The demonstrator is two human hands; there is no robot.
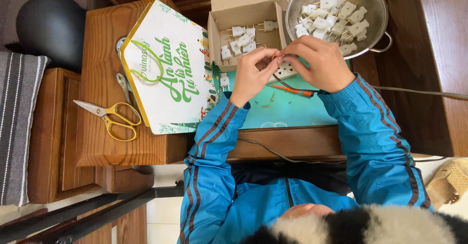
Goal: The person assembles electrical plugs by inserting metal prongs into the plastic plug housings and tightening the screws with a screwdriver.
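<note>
Yellow scissors lie at the desk's left, clear of the work. Left hand and right hand both pinch a small white plug part over the teal mat. Risk: loose screws roll off; the wire could snag the screwdriver.

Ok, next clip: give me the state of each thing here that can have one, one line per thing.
Left hand: fingers pinched on a dark wire.
Right hand: fingers closed on the same wire.
Cardboard box: open, white plugs inside.
Metal colander: part filled with white plugs.
Yellow scissors: shut, lying flat on the wooden cabinet.
Orange screwdriver: lying on the teal mat, untouched.
</note>
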